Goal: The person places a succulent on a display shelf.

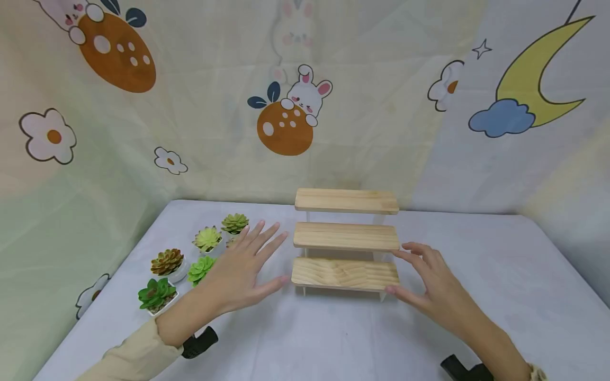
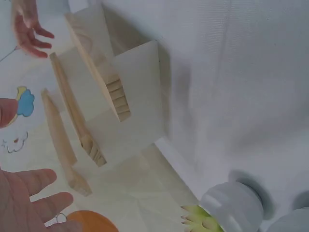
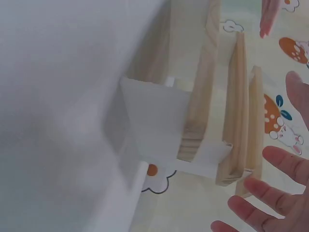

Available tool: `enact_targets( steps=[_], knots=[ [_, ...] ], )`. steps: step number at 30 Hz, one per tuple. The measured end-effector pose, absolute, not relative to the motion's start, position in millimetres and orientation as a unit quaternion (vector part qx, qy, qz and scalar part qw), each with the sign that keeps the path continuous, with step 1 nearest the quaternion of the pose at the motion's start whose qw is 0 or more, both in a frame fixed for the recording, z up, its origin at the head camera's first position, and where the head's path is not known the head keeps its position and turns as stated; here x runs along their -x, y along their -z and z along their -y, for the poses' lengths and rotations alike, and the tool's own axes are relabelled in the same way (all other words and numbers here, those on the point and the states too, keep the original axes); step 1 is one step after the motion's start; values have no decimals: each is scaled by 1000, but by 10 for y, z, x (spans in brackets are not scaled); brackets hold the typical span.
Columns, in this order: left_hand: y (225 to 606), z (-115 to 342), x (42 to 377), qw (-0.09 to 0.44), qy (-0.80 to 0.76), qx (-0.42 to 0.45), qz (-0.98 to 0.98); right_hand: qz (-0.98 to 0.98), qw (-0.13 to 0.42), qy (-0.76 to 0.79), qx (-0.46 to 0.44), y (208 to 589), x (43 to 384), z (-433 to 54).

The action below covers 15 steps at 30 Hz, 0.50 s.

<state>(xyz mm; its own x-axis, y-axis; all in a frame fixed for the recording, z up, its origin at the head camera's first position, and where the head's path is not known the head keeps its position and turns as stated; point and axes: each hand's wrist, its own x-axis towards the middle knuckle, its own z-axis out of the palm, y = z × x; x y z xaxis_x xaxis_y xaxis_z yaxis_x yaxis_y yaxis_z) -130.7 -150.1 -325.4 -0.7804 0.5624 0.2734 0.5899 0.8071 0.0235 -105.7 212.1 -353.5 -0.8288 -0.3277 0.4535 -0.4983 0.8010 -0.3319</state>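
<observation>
Closest in is the L arm's cuff (image 1: pixel 128 352), near the dark green plant (image 1: pixel 156 292). If that arm drops or swings L, it could knock the pot, I think, b/c there's not much room. A bit farther, the L hand (image 1: pixel 243 270) is by the bright green plant (image 1: pixel 200 269) & hides some of the bunch. A quick pull back might tip one, b/c the pots look small.

L hand is empty, fingers spread wide. R hand (image 1: pixel 431 283) isn't gripping anything either, fingers a bit bent; can't tell if the tips touch wood. If one hand shoves harder, the stand (image 1: pixel 346 236) could slide or go crooked, b/c neither hand holds it & the table cloth (image 1: pixel 305 338) looks smooth.

The stand is upright btwn the two hands: L hand just off its L end, R hand right by its R end. Low board (image 1: pixel 345 272) is nearest, abt level w/ both thumbs. Mid board (image 1: pixel 324 235) is next, one step up, R fingers by its end. Top board (image 1: pixel 345 201) is farthest & highest, past the fingertips, w/ the wall cloth (image 1: pixel 381 148) behind. A hard push fwd could bump it there, prob.
</observation>
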Motion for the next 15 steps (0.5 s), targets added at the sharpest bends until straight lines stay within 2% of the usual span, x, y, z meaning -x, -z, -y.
enact_targets(
  steps=[15],
  knots=[
    [3337,1788,1217,131,81,252,956,923,150,-264,-235,3777,1136,-2129]
  ],
)
